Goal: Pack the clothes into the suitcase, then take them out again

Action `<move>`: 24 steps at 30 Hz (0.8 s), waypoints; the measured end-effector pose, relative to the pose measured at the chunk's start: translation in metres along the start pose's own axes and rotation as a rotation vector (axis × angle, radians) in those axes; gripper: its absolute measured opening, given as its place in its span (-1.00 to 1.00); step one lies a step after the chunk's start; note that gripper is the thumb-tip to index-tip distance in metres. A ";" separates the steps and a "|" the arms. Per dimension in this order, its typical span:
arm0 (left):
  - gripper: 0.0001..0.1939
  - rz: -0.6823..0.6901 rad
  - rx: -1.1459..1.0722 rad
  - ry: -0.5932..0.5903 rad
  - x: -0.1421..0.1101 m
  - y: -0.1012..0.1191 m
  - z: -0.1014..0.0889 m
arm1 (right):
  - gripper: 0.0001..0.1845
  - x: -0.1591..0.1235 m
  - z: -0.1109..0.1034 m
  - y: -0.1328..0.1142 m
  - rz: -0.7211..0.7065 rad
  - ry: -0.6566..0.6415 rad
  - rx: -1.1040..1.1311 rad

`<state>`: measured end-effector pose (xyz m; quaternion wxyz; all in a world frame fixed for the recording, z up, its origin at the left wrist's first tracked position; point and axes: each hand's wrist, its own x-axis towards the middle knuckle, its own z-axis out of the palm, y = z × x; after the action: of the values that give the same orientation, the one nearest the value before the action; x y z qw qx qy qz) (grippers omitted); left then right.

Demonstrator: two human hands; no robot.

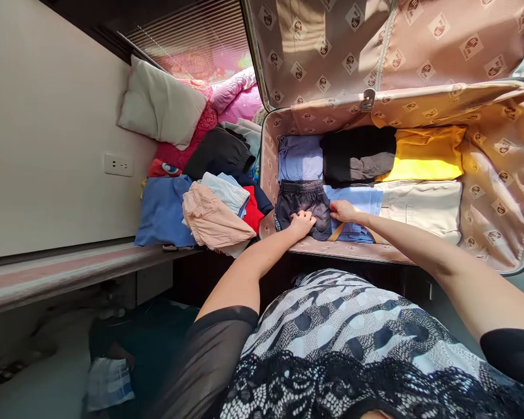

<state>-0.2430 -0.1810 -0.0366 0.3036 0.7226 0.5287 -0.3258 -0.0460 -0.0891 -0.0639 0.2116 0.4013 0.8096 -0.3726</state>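
Dark shorts (300, 196) with an elastic waistband lie folded in the front left corner of the open suitcase (498, 192). My left hand (304, 223) rests on their lower part, fingers spread over the cloth. At their right edge my right hand (344, 211) has its fingers curled in, pinching the side of the shorts; the fingertips are partly hidden. Under my right wrist are folded light blue clothes (361, 198) and a tan strap (337, 231). Folded beige trousers (423, 206) lie further right. Behind sit a blue-violet garment (300, 157), a black one (358, 154) and a yellow one (430, 154).
Left of the suitcase is a loose clothes pile, with pale pink shorts (216, 215), black trousers (220, 152) and a blue garment (163, 209). A pillow (161, 105) leans on the wall. The suitcase lid (323, 52) stands raised at the back.
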 end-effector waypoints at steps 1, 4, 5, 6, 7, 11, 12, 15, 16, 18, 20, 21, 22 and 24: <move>-0.52 -0.014 -0.017 -0.003 0.001 0.001 0.004 | -0.79 -0.002 -0.001 0.001 -0.005 -0.009 0.001; -0.58 -0.046 -0.061 -0.069 0.002 0.002 0.010 | -0.80 -0.008 -0.002 0.002 -0.021 -0.010 0.013; -0.61 -0.045 -0.062 -0.088 0.003 0.000 0.008 | -0.81 -0.009 -0.002 0.002 -0.028 -0.005 0.020; -0.64 -0.041 -0.060 -0.105 0.004 -0.002 0.005 | -0.81 -0.010 -0.002 0.001 -0.034 0.002 0.030; -0.65 -0.039 -0.063 -0.121 0.005 -0.005 0.001 | -0.82 -0.011 -0.003 0.000 -0.039 0.009 0.043; -0.55 -0.106 -0.105 -0.135 0.010 -0.023 -0.021 | -0.79 -0.010 -0.010 0.004 -0.037 0.037 0.114; -0.51 -0.147 -0.120 -0.117 0.010 -0.027 -0.025 | -0.77 -0.010 -0.013 0.007 -0.031 0.043 0.132; -0.43 -0.228 -0.139 -0.025 0.003 -0.036 -0.030 | -0.70 -0.013 -0.023 0.026 0.005 0.073 0.167; -0.41 -0.197 -0.125 -0.039 0.000 -0.036 -0.028 | -0.69 -0.015 -0.027 0.034 0.027 0.093 0.166; -0.38 -0.086 -0.076 -0.163 -0.005 -0.031 -0.025 | -0.63 -0.022 -0.032 0.053 0.093 0.156 0.138; -0.33 -0.016 -0.031 -0.314 -0.005 -0.023 -0.021 | -0.56 -0.030 -0.035 0.069 0.167 0.218 0.094; -0.30 -0.014 -0.021 -0.353 -0.003 -0.019 -0.021 | -0.51 -0.033 -0.036 0.076 0.195 0.241 0.069; -0.28 -0.020 -0.018 -0.373 -0.001 -0.016 -0.022 | -0.44 -0.036 -0.036 0.081 0.210 0.253 0.038; -0.29 -0.014 -0.025 -0.395 0.006 -0.012 -0.025 | -0.35 -0.038 -0.037 0.083 0.210 0.251 -0.035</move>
<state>-0.2491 -0.1546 -0.0271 0.4083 0.6372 0.4678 -0.4565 0.0419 -0.0461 -0.0518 0.1535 0.5233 0.7897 -0.2811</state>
